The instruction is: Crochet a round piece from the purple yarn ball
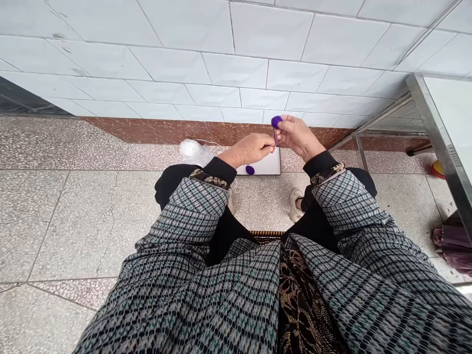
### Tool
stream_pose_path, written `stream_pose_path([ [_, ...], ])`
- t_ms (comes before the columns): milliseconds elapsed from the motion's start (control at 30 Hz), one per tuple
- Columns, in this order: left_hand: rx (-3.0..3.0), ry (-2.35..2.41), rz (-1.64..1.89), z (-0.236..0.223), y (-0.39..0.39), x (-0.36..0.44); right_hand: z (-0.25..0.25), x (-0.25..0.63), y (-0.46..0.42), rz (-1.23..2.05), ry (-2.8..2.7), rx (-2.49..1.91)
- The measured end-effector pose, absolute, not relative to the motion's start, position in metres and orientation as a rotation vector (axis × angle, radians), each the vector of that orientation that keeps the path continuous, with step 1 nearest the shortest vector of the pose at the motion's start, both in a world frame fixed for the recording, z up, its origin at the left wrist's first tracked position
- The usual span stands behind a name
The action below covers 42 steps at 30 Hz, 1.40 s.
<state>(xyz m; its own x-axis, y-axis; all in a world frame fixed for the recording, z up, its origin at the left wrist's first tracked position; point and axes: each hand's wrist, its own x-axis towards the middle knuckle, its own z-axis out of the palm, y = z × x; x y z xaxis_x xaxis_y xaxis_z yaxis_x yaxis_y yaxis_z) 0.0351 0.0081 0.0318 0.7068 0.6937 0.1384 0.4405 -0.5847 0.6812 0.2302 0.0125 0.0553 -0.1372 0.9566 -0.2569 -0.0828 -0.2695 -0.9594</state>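
My right hand (298, 137) pinches a small, fuzzy, rounded purple yarn piece (276, 121) between thumb and fingers, in front of the wall's base. A purple yarn strand (275, 137) hangs from it to my left hand (250, 149), whose fingertips are closed on it. Whether a thin tool is also in my left fingers I cannot tell. Below my hands, a second purple oval piece (250, 170) lies on a shallow white tray (271, 166) with a dark edge. My left forearm and hand cover part of that tray.
A ball of white yarn (191, 148) in clear plastic stands left of the tray, with loose white strands. The tiled wall (236, 73) rises close ahead. A metal-framed table (438, 128) stands at the right, with a red and yellow object (438, 169) beneath and dark purplish cloth (454, 241) nearby.
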Motion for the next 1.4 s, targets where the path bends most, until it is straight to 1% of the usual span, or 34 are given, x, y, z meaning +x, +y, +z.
stream_pose_path([
  [167, 2.310, 0.960, 0.619, 0.040, 0.008, 0.029, 0.048, 0.228, 0.009, 1.581, -1.377, -1.404],
  [267, 2.277, 1.112, 0.689, 0.042, 0.010, 0.023, 0.052, 0.228, 0.004, 1.714, -1.553, -1.376],
  [400, 2.202, 1.253, 0.705, 0.039, 0.014, 0.021, 0.060, 0.229, 0.002, 1.862, -1.415, -1.185],
  [500, 2.196, 1.208, 0.681, 0.035, 0.015, 0.025, 0.061, 0.229, 0.004, 1.808, -1.214, -1.115],
  [633, 2.266, 1.147, 0.648, 0.030, 0.015, 0.030, 0.056, 0.227, 0.007, 1.750, -1.112, -1.168],
  [900, 2.284, 1.207, 0.571, 0.029, 0.016, 0.028, 0.047, 0.222, 0.009, 1.698, -1.165, -1.154],
  [1267, 2.240, 1.262, 0.554, 0.025, 0.015, 0.031, 0.053, 0.222, 0.007, 1.697, -1.190, -1.260],
  [1400, 2.278, 1.231, 0.517, 0.024, 0.015, 0.029, 0.051, 0.220, 0.009, 1.633, -1.135, -1.235],
])
